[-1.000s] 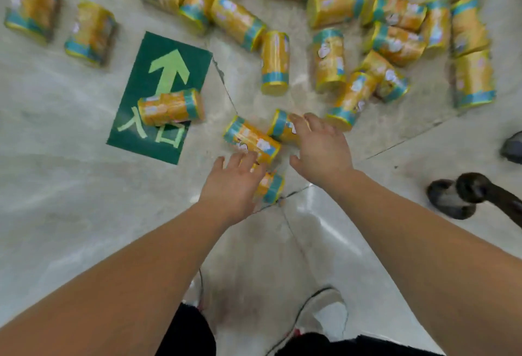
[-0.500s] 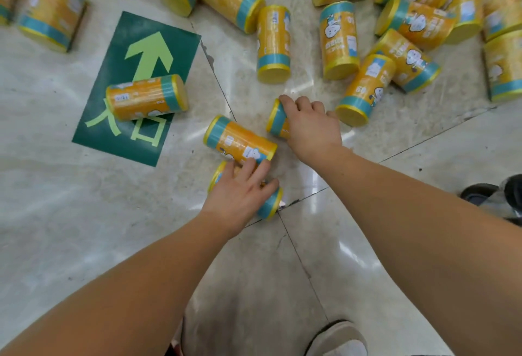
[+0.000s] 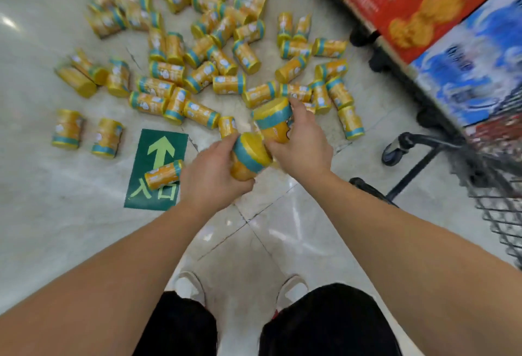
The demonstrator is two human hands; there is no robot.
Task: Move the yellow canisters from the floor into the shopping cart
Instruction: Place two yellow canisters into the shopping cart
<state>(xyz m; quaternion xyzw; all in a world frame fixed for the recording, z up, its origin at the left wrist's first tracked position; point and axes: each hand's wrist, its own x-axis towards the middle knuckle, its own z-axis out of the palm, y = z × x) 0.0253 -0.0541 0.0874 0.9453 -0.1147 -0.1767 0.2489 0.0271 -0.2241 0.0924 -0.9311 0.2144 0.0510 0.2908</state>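
Holding two yellow canisters up off the floor, pickup step done!
Left hand (image 3: 210, 177) wraps the lower canister (image 3: 248, 158), right hand (image 3: 302, 143) curls round the upper canister (image 3: 274, 119); next, I reckon: swing right, drop both into the shopping cart (image 3: 497, 214).

Yellow canisters (image 3: 203, 73), teal bands; green arrow sign (image 3: 158, 169).
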